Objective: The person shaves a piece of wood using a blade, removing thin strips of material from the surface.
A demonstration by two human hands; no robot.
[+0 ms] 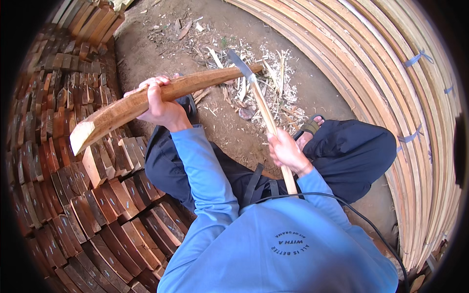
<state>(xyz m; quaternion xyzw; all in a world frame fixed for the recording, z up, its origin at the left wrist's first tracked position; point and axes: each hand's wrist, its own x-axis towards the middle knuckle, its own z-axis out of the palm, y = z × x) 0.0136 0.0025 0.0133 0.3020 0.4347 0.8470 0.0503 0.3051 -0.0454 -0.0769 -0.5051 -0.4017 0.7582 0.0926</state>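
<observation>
A rough piece of timber (207, 78) slants across the space before me, its cut end at the lower left and its narrowed end at the upper right. My left hand (163, 105) is closed around it nearer the cut end. In my right hand (288, 150) is a chopping knife (263, 105) with a long pale wooden handle and a flat metal blade. The blade crosses the timber's narrow end; whether it is touching or just above, I cannot tell. Pale wood chips (273, 90) lie on the ground around that end.
Stacked short wooden blocks (53, 161) fill the left side. Long curved-looking planks (391, 73) tied with blue strips line the right. My bent legs (351, 154) flank the dirt ground (234, 129), and a black cable (359, 215) runs over my shirt.
</observation>
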